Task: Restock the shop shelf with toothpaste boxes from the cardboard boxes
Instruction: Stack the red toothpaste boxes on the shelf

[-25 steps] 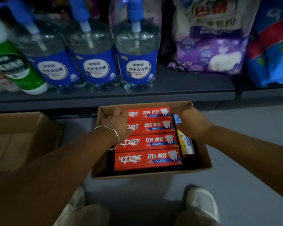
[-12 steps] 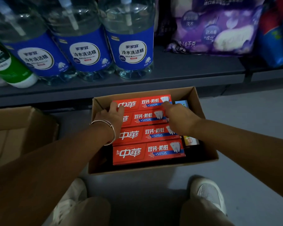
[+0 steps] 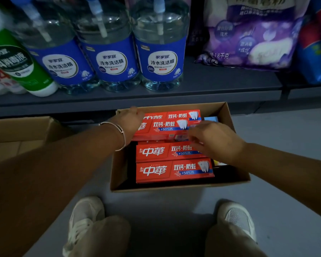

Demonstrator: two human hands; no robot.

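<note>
Both hands in the carton (image 3: 228,115) on the floor; left hand (image 3: 130,121) grips the left end of a raised toothpaste box (image 3: 167,127); right hand (image 3: 214,140) fingers curl at its right end, grip unclear; lift level, clear the carton wall, avoid dragging the lower boxes (image 3: 172,160).

I am looking into a shop aisle. A low dark metal shelf (image 3: 220,84) carries goods in rows with labels facing out: three identical clear dish-liquid bottles (image 3: 161,52) with blue labels, a green disinfectant bottle (image 3: 24,69), and a purple bag of washing powder (image 3: 252,34) marked 1.8 kg. On the grey floor (image 3: 285,164) below stands an open cardboard box (image 3: 230,115) of matching red toothpaste boxes (image 3: 174,170), stock by the caseful.
</note>
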